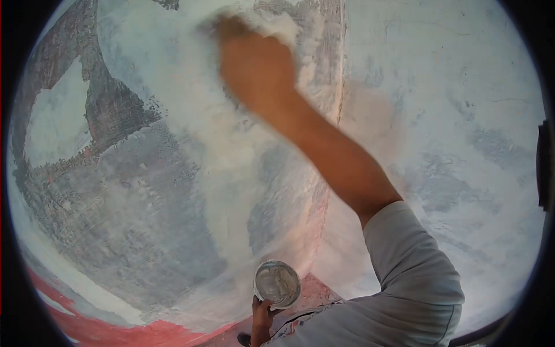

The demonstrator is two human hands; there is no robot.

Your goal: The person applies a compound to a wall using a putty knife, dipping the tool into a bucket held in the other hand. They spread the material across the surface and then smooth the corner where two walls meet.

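Observation:
My right hand (257, 66) is raised against the patchy wall (156, 191), near the upper middle of the view. Its fingers look closed in a fist, and motion blurs them. Whatever it grips, if anything, is hidden behind the hand. Low in the view, my left hand (262, 315) holds a small round tub (277, 283) by its lower rim. A greyish-white paste lies inside the tub, smeared over the bottom and sides. Pale, cloudy smears of a similar paste (222, 139) cover the wall below and around my right hand.
A vertical inside corner (341, 75) separates this wall from a whitish wall (457, 115) on the right. Dark bare patches (110, 110) show through on the left. A red band (127, 332) runs along the wall's bottom. Part of a shoe (244, 339) shows below.

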